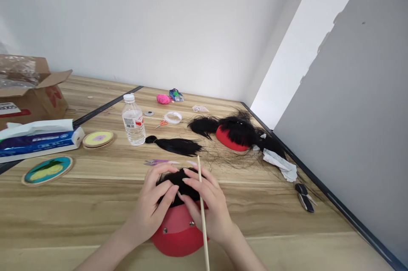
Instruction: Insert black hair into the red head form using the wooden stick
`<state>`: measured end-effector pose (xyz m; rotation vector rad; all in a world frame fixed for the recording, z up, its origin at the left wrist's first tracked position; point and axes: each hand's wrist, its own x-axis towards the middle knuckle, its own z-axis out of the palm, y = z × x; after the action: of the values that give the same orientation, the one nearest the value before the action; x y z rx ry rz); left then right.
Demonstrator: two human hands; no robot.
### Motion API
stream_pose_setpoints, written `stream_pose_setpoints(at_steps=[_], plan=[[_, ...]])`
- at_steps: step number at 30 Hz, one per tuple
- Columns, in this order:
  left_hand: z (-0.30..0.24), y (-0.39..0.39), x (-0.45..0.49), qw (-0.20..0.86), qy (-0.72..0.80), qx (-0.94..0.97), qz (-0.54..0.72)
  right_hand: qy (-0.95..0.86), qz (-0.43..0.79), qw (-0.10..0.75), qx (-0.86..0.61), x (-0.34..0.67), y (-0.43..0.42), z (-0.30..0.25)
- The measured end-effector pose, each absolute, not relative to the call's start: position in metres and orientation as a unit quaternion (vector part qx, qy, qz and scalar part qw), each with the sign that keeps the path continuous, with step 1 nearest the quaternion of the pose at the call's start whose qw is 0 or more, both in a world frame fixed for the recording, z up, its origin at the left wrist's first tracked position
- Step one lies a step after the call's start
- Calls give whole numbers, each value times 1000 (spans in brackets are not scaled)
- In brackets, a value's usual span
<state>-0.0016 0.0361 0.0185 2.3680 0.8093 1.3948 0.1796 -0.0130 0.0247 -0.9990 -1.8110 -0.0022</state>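
A red rounded form (178, 232) with black hair (180, 181) on its top sits at the table's near edge. My left hand (153, 203) rests on the hair's left side, fingers bent and pressing into it. My right hand (207, 203) covers the hair's right side with fingers curled on it, and a thin wooden stick (203, 211) is held against this hand, pointing away from me. A second red form (231, 141) with black hair lies further back. A loose black hair bundle (178, 145) lies between them.
A water bottle (133, 120), small scissors (162, 124), a tape roll (173, 117), pink yarn (163, 99), two round embroidery hoops (47, 169), a tissue pack (38, 140), a cardboard box (28, 92), white cloth (282, 164) and black clips (304, 198) lie on the wooden table (79, 203). A grey wall stands right.
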Motion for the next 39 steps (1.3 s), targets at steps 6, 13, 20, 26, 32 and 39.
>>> stream_pose_setpoints(at_steps=[6, 13, 20, 26, 32, 39], plan=[[24, 32, 1, 141, 249, 840, 461, -759, -27, 513, -399, 174, -16, 17], [26, 28, -1, 120, 228, 846, 466, -741, -30, 546, -390, 174, -15, 17], [37, 29, -9, 219, 229, 811, 491, -703, 11, 570, -426, 180, -10, 14], [31, 39, -17, 440, 223, 710, 503, -661, 45, 597, -451, 189, -3, 14], [26, 57, -21, 389, 309, 667, 555, -615, 108, 613, -484, 192, -1, 16], [30, 76, -31, -40, 368, 735, 569, -521, 259, 613, -535, 192, -1, 17]])
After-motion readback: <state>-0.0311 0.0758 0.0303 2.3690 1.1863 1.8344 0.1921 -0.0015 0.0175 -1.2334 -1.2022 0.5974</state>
